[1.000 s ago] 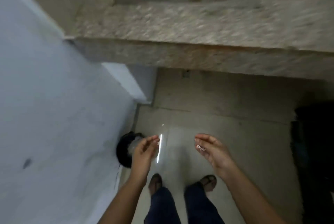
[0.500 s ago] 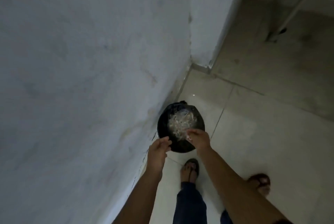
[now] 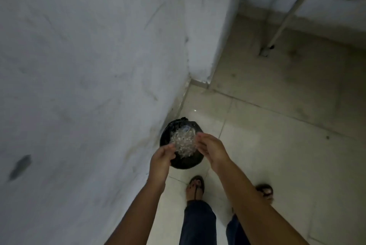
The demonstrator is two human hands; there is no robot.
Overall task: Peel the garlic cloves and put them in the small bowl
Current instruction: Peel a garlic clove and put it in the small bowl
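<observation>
Since half a second ago the left hand has been brought over the near rim of the black bin, the right hand held over its right side; whether either grips anything cannot be told. Garlic skins lie straight below, the bin set on tiled floor by the wall; cloves and small bowl are unseen
</observation>
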